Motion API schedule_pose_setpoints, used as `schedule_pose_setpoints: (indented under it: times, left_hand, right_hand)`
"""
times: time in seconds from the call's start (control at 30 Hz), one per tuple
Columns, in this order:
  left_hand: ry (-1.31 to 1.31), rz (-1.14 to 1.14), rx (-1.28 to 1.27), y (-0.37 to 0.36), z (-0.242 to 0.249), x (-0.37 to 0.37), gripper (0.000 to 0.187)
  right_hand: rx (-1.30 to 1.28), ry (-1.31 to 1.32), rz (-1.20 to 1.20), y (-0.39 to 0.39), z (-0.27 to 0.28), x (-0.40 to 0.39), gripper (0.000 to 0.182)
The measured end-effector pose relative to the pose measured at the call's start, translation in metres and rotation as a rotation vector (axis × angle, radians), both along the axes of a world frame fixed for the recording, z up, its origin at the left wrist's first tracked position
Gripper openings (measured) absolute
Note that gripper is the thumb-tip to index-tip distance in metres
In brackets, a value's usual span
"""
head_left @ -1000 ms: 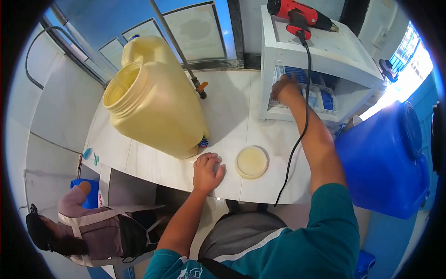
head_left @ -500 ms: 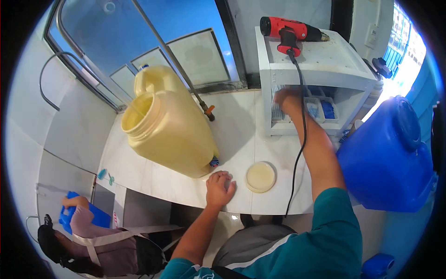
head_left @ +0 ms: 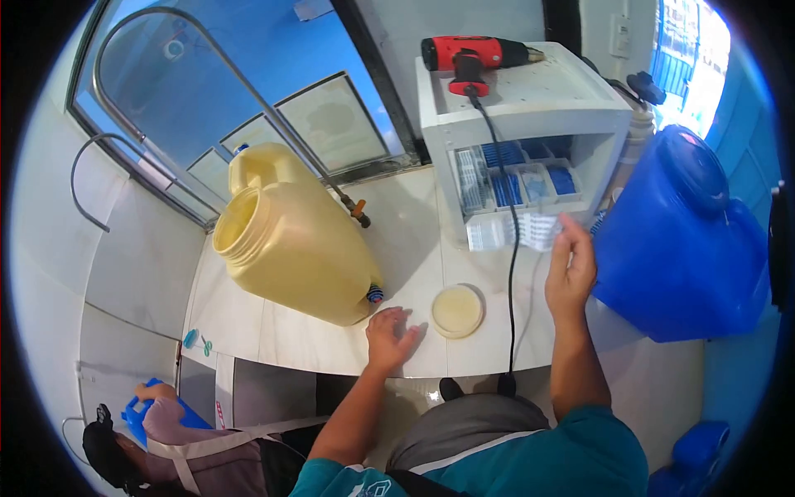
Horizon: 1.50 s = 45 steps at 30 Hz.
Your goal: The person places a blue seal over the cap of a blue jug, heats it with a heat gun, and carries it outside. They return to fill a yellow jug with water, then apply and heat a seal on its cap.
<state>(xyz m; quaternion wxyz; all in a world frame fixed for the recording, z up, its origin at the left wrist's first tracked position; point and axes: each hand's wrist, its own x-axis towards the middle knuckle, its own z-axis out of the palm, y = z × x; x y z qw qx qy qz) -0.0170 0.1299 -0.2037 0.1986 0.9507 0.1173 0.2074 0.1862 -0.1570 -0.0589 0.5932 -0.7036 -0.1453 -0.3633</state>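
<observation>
My right hand [head_left: 571,269] is closed on a clear printed plastic strip [head_left: 513,232], held just in front of the white shelf unit [head_left: 530,124]. Flat on the counter, fingers spread, my left hand [head_left: 391,340] lies beside the yellow jug [head_left: 302,240], near its small striped outlet [head_left: 375,293]. The jug stands with its wide mouth uncovered. A round pale lid [head_left: 457,311] rests on the counter between my hands. Trays [head_left: 534,184] of blue and clear items fill the shelf opening.
A red heat gun [head_left: 472,56] lies on the shelf unit, its black cord [head_left: 513,298] hanging across the counter. At the right is a blue jug [head_left: 679,240]. Bent metal pipes and an orange valve [head_left: 358,209] are behind. Another person [head_left: 215,455] handles a blue container [head_left: 178,414] lower left.
My right hand has come out of the shelf unit toward me, now with the plastic strip in it. My left hand stays on the counter. The view has shifted slightly.
</observation>
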Motion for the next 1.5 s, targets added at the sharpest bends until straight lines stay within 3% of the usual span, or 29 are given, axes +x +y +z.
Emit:
schedule_pose_setpoints:
  times: [0.07,0.1,0.13,0.2,0.3,0.37,0.47,0.57,0.6,0.67,0.7,0.77,0.83,0.93,1.0,1.03,1.1,1.13,1.2,1.23,1.33,1.37,1.5]
  left_hand:
    - [-0.225,0.074,-0.919,0.014,-0.021,0.006,0.045]
    - [-0.266,0.155,-1.071,-0.006,0.022,0.01,0.045]
    - [-0.252,0.142,-1.074,-0.016,0.046,0.013,0.045]
    - [-0.329,-0.196,-0.575,-0.034,0.079,0.014,0.045]
    - [-0.25,-0.391,-0.416,-0.087,0.146,0.024,0.046]
    - [-0.237,-0.462,-0.308,-0.099,0.146,0.025,0.044]
    - [-0.072,-0.346,-0.465,-0.097,0.119,0.025,0.033]
    - [-0.073,-0.182,-0.947,-0.092,0.108,0.024,0.017]
    - [-0.076,-0.182,-0.949,-0.091,0.113,0.024,0.017]
    - [-0.072,-0.153,-1.259,-0.092,0.125,0.023,0.02]
    - [-0.062,-0.16,-1.355,-0.092,0.13,0.023,0.022]
    - [-0.044,-0.185,-1.438,-0.084,0.121,0.02,0.021]
    - [-0.033,-0.213,-1.519,-0.077,0.115,0.019,0.02]
    - [-0.034,-0.206,-1.49,-0.059,0.104,0.018,0.019]
    - [0.05,-0.2,-1.465,-0.038,0.084,0.018,0.042]
    - [0.021,-0.189,-1.468,-0.033,0.086,0.019,0.042]
    - [0.191,-0.575,-0.938,-0.023,0.088,0.021,0.078]
    - [0.173,-0.56,-0.943,-0.021,0.078,0.019,0.078]
    - [0.195,-0.571,-0.21,-0.02,0.051,0.028,0.109]
    - [0.216,-0.589,-0.176,-0.025,0.047,0.035,0.109]
    - [0.162,-0.556,0.028,-0.047,0.045,0.046,0.102]
    - [0.306,-0.537,-0.007,-0.052,0.047,0.05,0.09]
    - [0.334,-0.436,0.095,-0.061,0.038,0.058,0.086]
  right_hand:
    - [-0.188,-0.007,0.205,-0.014,0.027,-0.033,0.023]
    - [-0.188,0.002,0.188,-0.017,0.038,-0.046,0.023]
    - [-0.238,0.048,0.31,-0.018,0.048,-0.057,0.021]
    - [-0.247,0.164,0.517,-0.012,0.048,-0.074,0.019]
    - [-0.251,0.333,0.656,0.008,0.039,-0.092,0.02]
    - [-0.253,0.503,0.775,0.018,0.029,-0.095,0.024]
    - [-0.189,0.559,0.824,0.026,0.012,-0.093,0.03]
    - [-0.313,0.524,0.783,0.025,0.01,-0.091,0.04]
    - [-0.316,0.522,0.784,0.027,0.006,-0.091,0.04]
    - [-0.253,0.254,0.749,0.034,-0.008,-0.089,0.042]
    - [-0.256,0.254,0.752,0.036,-0.016,-0.086,0.042]
    - [-0.334,0.498,0.957,0.038,-0.027,-0.08,0.038]
    - [-0.412,0.506,0.948,0.034,-0.024,-0.079,0.037]
    - [-0.437,0.455,0.915,0.029,-0.029,-0.075,0.033]
    - [-0.394,0.395,0.907,0.024,-0.031,-0.072,0.029]
    - [-0.114,0.601,1.087,0.02,-0.028,-0.07,0.024]
    - [0.345,0.888,1.36,0.018,-0.031,-0.066,0.017]
    - [0.326,0.892,1.377,0.025,-0.023,-0.068,0.017]
    - [0.625,0.904,1.384,0.041,-0.002,-0.069,0.022]
    - [0.599,0.884,1.348,0.049,-0.001,-0.065,0.03]
    - [0.567,0.826,1.261,0.086,0.021,-0.058,0.031]
    - [0.55,0.819,1.267,0.098,0.027,-0.053,0.03]
    - [0.655,0.689,1.089,0.16,0.04,-0.03,0.027]
